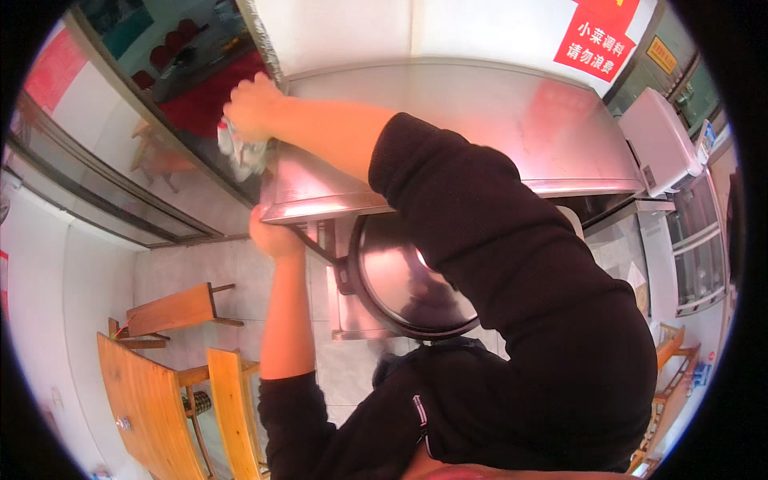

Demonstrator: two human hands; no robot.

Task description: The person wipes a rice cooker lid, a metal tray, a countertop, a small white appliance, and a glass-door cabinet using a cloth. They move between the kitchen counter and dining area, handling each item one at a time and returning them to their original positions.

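Before me stands a stainless steel counter (468, 138) with a shiny top. My right hand (255, 108) reaches across to its far left end, closed around a crumpled whitish cloth (243, 153) with a bit of red on it. The cloth hangs over the counter's left side, beside the glass door. My left hand (273, 234) is at the near left corner of the counter, its fingers around the edge. Those fingertips are partly hidden by the corner. Under the counter's front edge sits a round, dark-rimmed lid (396, 282) with a reflective surface, partly covered by my right sleeve.
A metal-framed glass door (174, 120) borders the counter on the left. Behind me to the left are a wooden table (144, 408) and wooden benches (174, 309). A white box-shaped appliance (660, 141) stands at the right end. A red sign with writing (597, 45) hangs on the wall.
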